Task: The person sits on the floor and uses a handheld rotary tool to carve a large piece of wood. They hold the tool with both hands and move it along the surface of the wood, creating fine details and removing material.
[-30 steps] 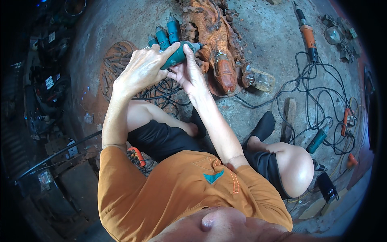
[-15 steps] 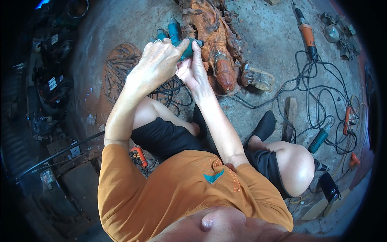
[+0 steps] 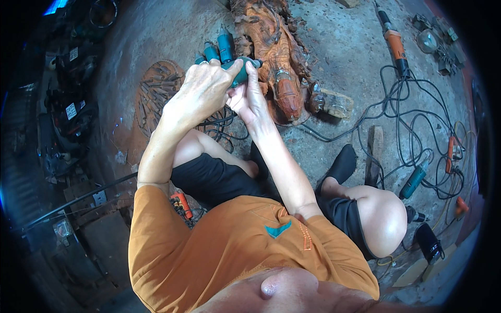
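Note:
Both my hands are on a teal die grinder (image 3: 240, 76), its dark tip pointing right toward the wood carving. My left hand (image 3: 204, 86) wraps over its body from the left, with the index finger laid along the top. From below, my right hand (image 3: 249, 101) grips its front end, thumb up near the tip. Most of the tool's body is hidden by the fingers. Just beyond, a reddish-brown wood carving (image 3: 284, 68) with rough, knotted edges lies on the floor. Two more teal grinders, an upright-looking one (image 3: 225, 47) and a neighbour (image 3: 211, 51), rest beside my left hand.
A round tray of brown carving bits or sticks (image 3: 156, 86) lies at left. Black cables (image 3: 399, 112) tangle at right, near an orange grinder (image 3: 397, 49), another teal grinder (image 3: 414, 181) and a wooden block (image 3: 374, 154). Motorbikes (image 3: 65, 112) stand at far left.
My hands and the grinder have barely moved, staying in the same grip. The whole view has shifted slightly, with the carving a little higher in the picture.

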The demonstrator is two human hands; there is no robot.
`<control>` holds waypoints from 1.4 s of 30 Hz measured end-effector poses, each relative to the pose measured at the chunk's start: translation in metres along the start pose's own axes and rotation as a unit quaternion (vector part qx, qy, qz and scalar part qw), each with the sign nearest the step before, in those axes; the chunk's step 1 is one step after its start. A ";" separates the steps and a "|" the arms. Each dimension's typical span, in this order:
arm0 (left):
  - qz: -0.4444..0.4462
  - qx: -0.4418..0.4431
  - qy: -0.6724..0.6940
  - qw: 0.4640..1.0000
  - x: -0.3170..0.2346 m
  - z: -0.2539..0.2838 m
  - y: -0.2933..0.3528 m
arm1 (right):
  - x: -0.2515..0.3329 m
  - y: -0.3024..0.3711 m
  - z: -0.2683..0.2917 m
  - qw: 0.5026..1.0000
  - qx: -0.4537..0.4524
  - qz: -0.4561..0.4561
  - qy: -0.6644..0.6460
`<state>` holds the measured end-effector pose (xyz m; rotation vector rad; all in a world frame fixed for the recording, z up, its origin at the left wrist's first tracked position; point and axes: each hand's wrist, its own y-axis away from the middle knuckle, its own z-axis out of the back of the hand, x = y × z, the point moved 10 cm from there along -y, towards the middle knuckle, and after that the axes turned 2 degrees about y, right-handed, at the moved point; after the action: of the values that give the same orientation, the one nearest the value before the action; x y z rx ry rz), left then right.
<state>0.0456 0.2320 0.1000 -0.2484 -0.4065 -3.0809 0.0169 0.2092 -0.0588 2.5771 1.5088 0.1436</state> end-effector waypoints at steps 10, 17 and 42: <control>-0.007 0.000 0.012 1.000 0.001 0.000 0.005 | 0.005 0.010 -0.010 0.999 -0.030 0.014 0.009; -0.001 -0.007 0.018 1.000 0.004 -0.001 0.010 | 0.000 0.014 -0.010 0.999 -0.035 0.019 0.017; -0.040 -0.013 0.068 0.997 0.005 -0.004 0.024 | -0.001 0.034 -0.006 0.991 -0.103 0.059 0.057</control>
<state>0.0412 0.2081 0.1029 -0.0226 -0.3812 -3.1581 0.0447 0.1921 -0.0471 2.5271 1.2994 0.4448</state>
